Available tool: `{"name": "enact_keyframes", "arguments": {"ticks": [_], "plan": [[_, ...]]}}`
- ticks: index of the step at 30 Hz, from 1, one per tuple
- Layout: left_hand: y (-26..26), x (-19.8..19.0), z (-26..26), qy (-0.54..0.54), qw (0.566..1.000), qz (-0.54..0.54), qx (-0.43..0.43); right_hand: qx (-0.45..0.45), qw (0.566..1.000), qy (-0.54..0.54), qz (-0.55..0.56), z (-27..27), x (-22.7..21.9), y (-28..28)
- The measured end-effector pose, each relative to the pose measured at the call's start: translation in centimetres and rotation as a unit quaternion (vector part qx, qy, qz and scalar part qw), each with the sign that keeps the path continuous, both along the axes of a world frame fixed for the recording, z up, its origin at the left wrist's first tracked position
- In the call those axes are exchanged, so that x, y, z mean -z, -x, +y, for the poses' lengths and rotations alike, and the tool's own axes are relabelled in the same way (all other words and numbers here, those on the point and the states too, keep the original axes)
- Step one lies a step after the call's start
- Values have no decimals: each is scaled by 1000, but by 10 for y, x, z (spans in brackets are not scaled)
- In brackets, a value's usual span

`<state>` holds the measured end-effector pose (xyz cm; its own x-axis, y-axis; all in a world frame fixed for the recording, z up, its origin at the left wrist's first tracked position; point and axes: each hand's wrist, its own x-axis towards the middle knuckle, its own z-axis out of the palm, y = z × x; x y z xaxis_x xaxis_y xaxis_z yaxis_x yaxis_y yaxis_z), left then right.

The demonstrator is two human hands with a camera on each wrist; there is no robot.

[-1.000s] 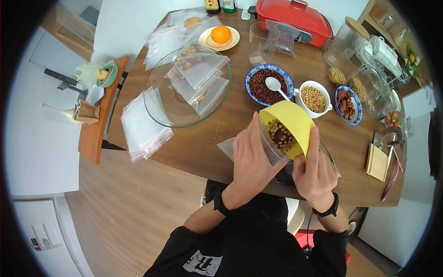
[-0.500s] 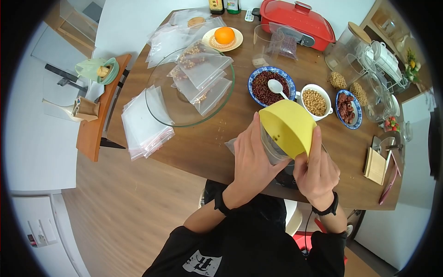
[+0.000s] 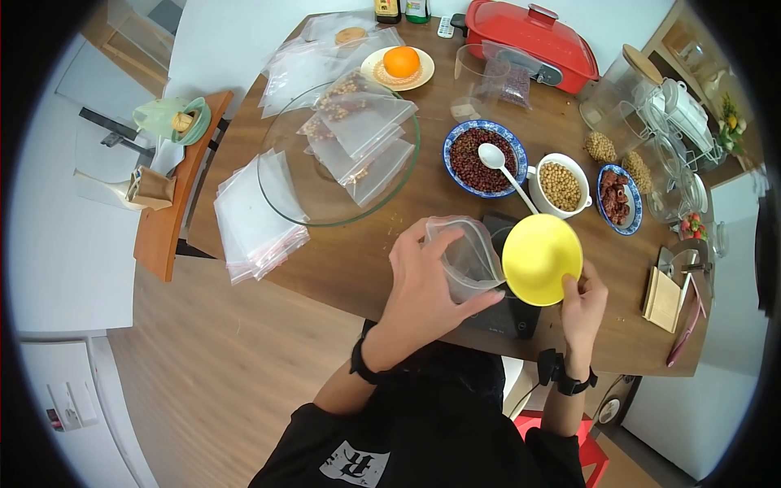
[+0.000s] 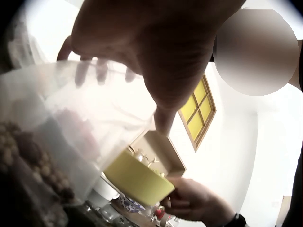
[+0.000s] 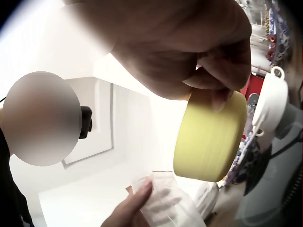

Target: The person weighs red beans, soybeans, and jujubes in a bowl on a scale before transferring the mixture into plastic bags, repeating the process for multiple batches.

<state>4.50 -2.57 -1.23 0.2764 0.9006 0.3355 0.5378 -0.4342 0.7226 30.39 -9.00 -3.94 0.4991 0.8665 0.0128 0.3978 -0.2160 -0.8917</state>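
Note:
My left hand (image 3: 419, 281) holds a clear plastic zip bag (image 3: 470, 264) by its spread mouth, thumb on the near side and fingers on the far side. In the left wrist view, pale beans and dark pieces (image 4: 35, 168) lie low inside the bag. My right hand (image 3: 584, 307) pinches the rim of a yellow bowl (image 3: 541, 256), which looks empty inside, just right of the bag's mouth. Beneath both is a flat black device (image 3: 517, 317) on the table.
Beyond the bowl stand a blue-rimmed bowl of dark red beans (image 3: 468, 167) with a white spoon (image 3: 494, 157), a white pot of pale beans (image 3: 560, 185) and a dish of reddish-brown pieces (image 3: 616, 199). A glass bowl (image 3: 281, 207) with filled bags and stacked empty bags (image 3: 256, 215) lie left.
The last beans have gone from the yellow bowl into the bag. My right hand has drawn the bowl rightward off the bag's mouth and turned it, its hollow now facing up.

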Motion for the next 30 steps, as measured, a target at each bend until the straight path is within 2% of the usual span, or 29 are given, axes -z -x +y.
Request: {"name": "enact_keyframes", "arguments": {"ticks": [1, 2, 3, 7, 9, 10, 12, 13, 15, 16, 17, 18, 19, 21, 23, 25, 28, 30], "plan": [[8, -1, 2, 1, 1000, 0, 2, -18, 1000, 18, 18, -2, 5, -1], [17, -2, 3, 11, 999, -4, 43, -24, 995, 67, 63, -2, -4, 7], [27, -3, 5, 22, 996, -8, 85, -22, 995, 69, 65, -3, 1, 7], [56, -14, 13, 39, 992, 10, 123, -68, 990, 79, 93, -6, 25, 4], [66, -12, 17, 16, 992, -40, 121, -104, 992, 69, -1, -9, 39, -3], [65, -12, 18, -5, 993, -73, 98, -105, 992, 68, -1, -8, 28, 4], [72, -6, 20, -21, 992, -77, 93, -30, 963, 173, -203, -7, -15, 26], [74, -4, 21, -36, 992, -82, 88, -31, 964, 172, -202, -7, -28, 31], [73, -4, 19, -32, 991, -105, 77, -55, 928, -5, -369, -10, -51, 39], [71, -5, 18, -28, 989, -130, 67, -55, 928, -6, -368, -9, -63, 46], [70, -7, 16, -29, 989, -129, 69, -187, 940, -37, -282, -7, -74, 54], [68, -11, 15, 2, 988, -137, 69, -314, 928, -69, -189, -2, -80, 64], [68, -14, 13, 34, 987, -144, 69, -355, 912, -98, -183, 6, -82, 74], [75, -16, 13, 33, 987, -139, 68, -368, 893, -107, -235, 10, -70, 84], [87, -15, 10, 33, 989, -132, 60, -376, 888, -124, -234, 11, -67, 82], [99, -12, 6, 84, 982, -163, 55, -383, 884, -138, -232, 14, -68, 83], [109, -15, 3, 69, 989, -107, 79, -396, 877, -157, -221, 16, -71, 90], [99, -17, 6, 37, 987, -129, 89, -427, 856, -151, -248, 18, -66, 91]]}}
